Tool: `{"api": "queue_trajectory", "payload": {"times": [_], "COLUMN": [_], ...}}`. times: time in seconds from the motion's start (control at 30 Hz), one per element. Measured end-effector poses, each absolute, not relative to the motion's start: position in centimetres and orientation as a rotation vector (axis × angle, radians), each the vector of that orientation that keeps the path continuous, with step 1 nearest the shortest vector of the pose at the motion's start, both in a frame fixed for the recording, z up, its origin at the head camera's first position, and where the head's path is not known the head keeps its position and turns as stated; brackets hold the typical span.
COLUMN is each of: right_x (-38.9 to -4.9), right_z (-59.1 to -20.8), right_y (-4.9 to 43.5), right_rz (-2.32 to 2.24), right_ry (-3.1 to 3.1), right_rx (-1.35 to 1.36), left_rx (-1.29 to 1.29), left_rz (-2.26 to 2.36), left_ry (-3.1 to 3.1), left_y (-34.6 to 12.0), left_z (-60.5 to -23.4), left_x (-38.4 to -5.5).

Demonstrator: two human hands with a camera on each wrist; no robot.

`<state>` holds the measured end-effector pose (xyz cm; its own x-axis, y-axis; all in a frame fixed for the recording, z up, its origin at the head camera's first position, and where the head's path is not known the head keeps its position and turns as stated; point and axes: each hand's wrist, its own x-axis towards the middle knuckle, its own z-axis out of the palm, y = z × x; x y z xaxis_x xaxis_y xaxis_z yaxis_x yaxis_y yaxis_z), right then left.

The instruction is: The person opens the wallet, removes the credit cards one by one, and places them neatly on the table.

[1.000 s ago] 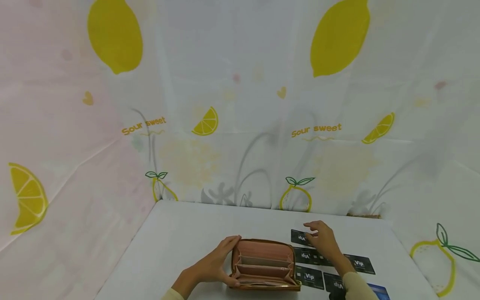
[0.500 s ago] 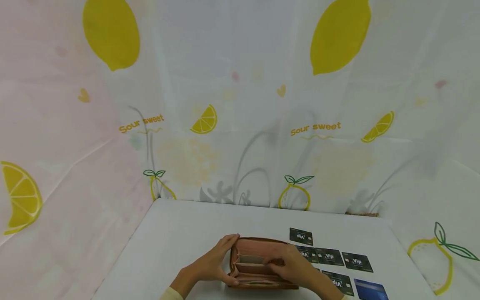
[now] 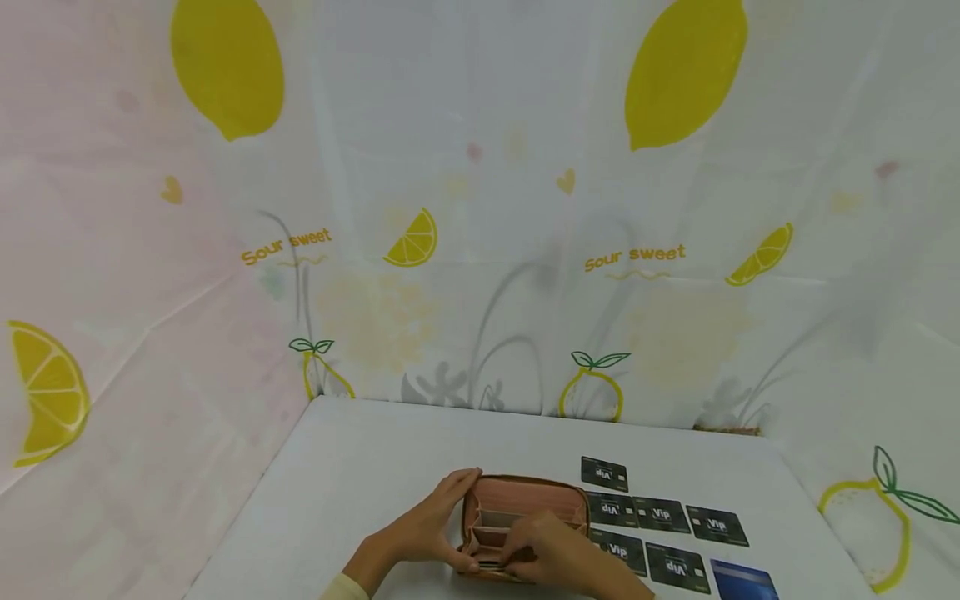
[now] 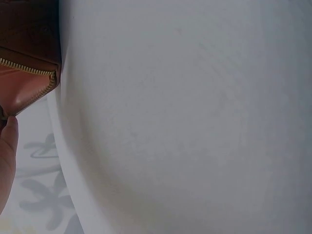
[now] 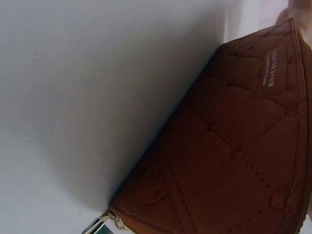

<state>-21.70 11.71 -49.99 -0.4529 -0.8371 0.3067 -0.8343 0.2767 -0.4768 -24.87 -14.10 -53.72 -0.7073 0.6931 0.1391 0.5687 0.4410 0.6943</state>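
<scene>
A brown zip-around wallet (image 3: 528,492) lies spread wide on the white table, its pink lining and inner compartments facing up. My left hand (image 3: 427,525) grips its left end, thumb at the front edge and fingers along the back corner. Bent into the front compartment, my right hand (image 3: 558,554) has thumb and index finger at the thin edge of a card (image 3: 489,564), and hides the wallet's front right part. The right wrist view shows the quilted brown outside of the wallet (image 5: 229,146). In the left wrist view, a fingertip (image 4: 9,141) touches the zipped corner.
Several black VIP cards (image 3: 660,514) lie face up in rows right of the wallet, one card (image 3: 603,473) farther back. A blue card (image 3: 744,581) is at the front right. Behind the white table (image 3: 390,450) hangs a lemon-print cloth (image 3: 495,317).
My right hand has left a black card at the back of the rows, moved left to the wallet and down into its front compartment. My left hand keeps its grip.
</scene>
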Motion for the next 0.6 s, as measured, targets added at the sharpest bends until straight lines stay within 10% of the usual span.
{"api": "queue_trajectory", "payload": {"times": [0.6], "right_x": [-19.3], "right_z": [-48.7], "right_y": [8.9], "right_rz": [0.126], "right_ry": [3.02], "right_rx": [-1.727], "left_rx": [1.127], "left_rz": [1.129], "left_ry": [2.518], "left_y": [-14.0], "left_z": [-53.7], "left_x": [-25.2]}}
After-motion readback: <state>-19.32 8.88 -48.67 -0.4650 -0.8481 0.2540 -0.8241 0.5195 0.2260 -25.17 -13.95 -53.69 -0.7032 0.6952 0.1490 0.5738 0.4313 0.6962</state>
